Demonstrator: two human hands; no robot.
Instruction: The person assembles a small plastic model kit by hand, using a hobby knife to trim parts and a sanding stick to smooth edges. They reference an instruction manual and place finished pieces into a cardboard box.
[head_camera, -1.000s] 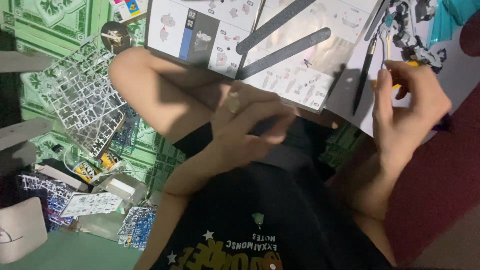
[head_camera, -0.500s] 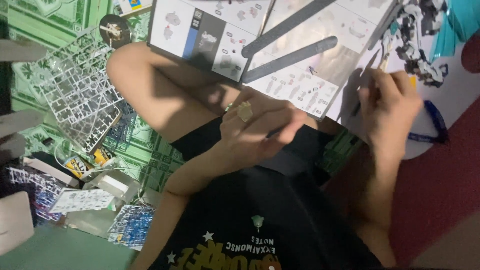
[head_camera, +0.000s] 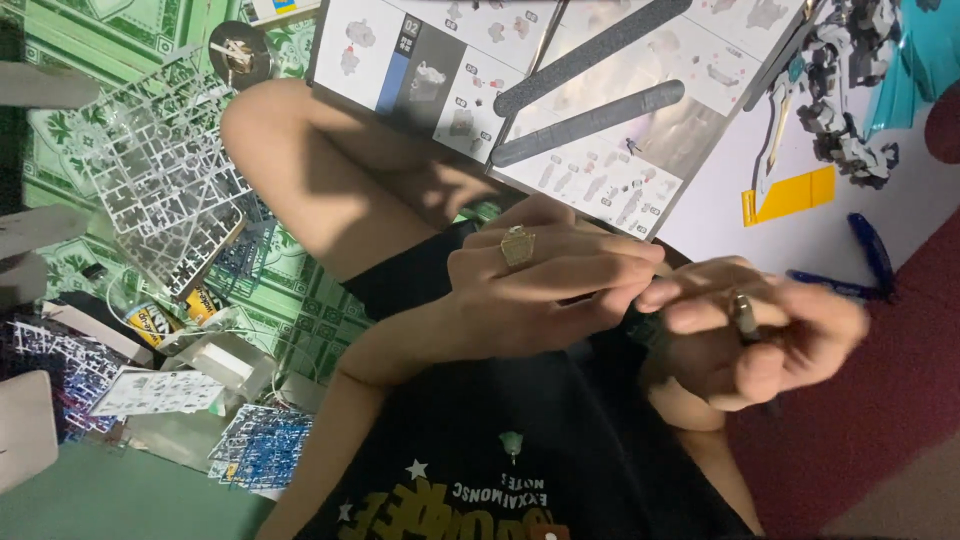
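The person is sitting cross-legged on a green patterned floor mat (head_camera: 60, 150), and the view is looking down over a black shirt and a bare knee (head_camera: 290, 150). An open instruction booklet (head_camera: 560, 90) is lying ahead of the lap, carrying two long grey sanding sticks (head_camera: 590, 120) whose long axes are running diagonally, low-left to high-right. A clear parts frame (head_camera: 160, 190) is lying to the left of the knee, with a blue parts frame (head_camera: 255, 450) nearer the body. A partly built white and grey model figure (head_camera: 845, 110) is lying on the pale surface (head_camera: 720, 215) to the upper right, well apart from both hands. The left hand (head_camera: 545, 290), wearing a gold ring (head_camera: 517, 246), and the right hand (head_camera: 760, 335) are meeting fingertip to fingertip over the lap. The right hand is pinching a small dark piece (head_camera: 743, 315), its long axis pointing roughly away from the body; whether the left fingertips are also gripping it cannot be told. The right hand is plainly the nearer one.
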